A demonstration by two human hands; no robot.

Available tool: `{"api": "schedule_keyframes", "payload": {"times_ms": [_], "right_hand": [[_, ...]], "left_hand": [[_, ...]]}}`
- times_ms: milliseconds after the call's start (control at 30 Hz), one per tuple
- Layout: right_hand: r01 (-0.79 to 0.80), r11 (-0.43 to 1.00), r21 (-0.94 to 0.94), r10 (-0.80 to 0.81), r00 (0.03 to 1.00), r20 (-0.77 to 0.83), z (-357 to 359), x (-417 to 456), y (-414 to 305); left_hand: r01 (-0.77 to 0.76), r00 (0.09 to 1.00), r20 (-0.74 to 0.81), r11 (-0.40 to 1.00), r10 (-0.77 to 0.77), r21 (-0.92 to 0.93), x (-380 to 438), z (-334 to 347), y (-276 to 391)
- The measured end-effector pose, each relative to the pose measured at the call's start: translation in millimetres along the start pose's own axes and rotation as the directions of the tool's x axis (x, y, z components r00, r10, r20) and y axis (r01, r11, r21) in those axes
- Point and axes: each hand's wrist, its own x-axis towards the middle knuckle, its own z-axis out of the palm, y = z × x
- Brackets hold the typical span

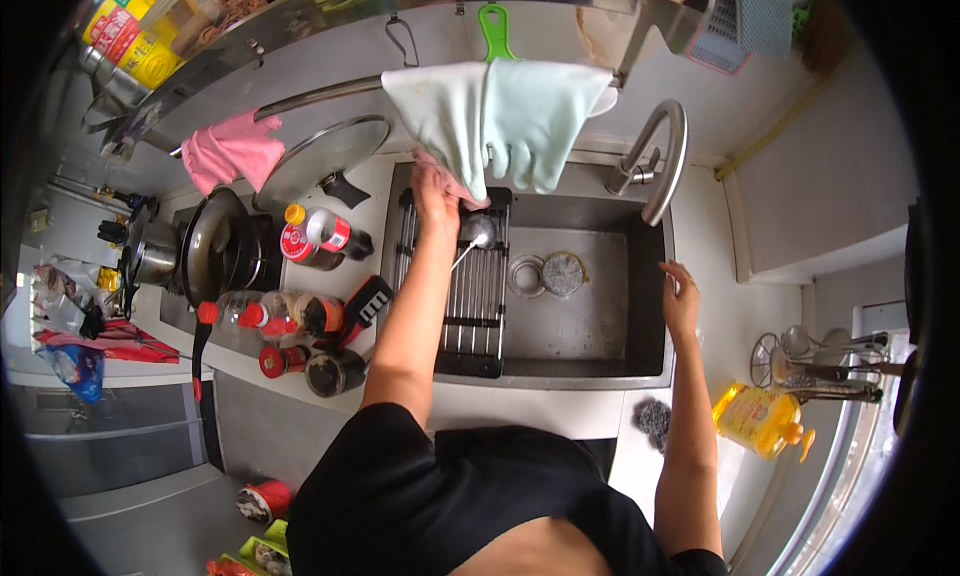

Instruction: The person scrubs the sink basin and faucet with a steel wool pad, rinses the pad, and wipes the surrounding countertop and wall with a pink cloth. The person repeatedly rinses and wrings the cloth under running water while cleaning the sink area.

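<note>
My left hand (437,197) reaches over the left side of the steel sink (592,336) and grips a pink cloth (471,195). Part of the cloth is behind my fingers and a hanging rubber glove. Beneath that hand a black-ended drying rack (472,343) spans the sink, with a metal ladle (480,229) lying on it. My right hand (681,298) hovers by the sink's right rim, empty, its fingers slightly apart. On the basin floor a round scouring pad (563,274) lies beside the drain (526,276).
Pale rubber gloves (536,118) hang from a rail above the sink, near the curved faucet (667,163). Several bottles (285,313) and a wok (217,250) stand at left. At right are a yellow detergent bottle (757,420) and a dark scrubber (652,422).
</note>
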Motion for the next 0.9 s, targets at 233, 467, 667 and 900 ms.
{"api": "schedule_keyframes", "payload": {"times_ms": [233,467,667,900], "right_hand": [[0.086,0.924,-0.372,-0.115,0.992,-0.057,0.2,22.6,70.3],[0.144,0.812,-0.565,-0.152,0.988,0.034,11.4,25.6,80.2],[0.054,0.812,-0.581,-0.074,0.997,-0.01,2.3,25.8,81.1],[0.074,0.835,-0.545,-0.088,0.996,0.001,6.5,32.6,70.2]], "left_hand": [[-0.167,0.902,-0.287,0.875,0.321,0.454,113.4,-14.3,-9.5],[-0.161,0.9,-0.244,0.795,0.361,0.584,122.7,-2.4,-60.4],[-0.019,0.993,-0.04,0.471,0.114,0.882,16.1,105.8,-161.0],[-0.148,0.955,0.283,0.687,-0.088,0.712,-0.7,82.6,-226.6]]}}
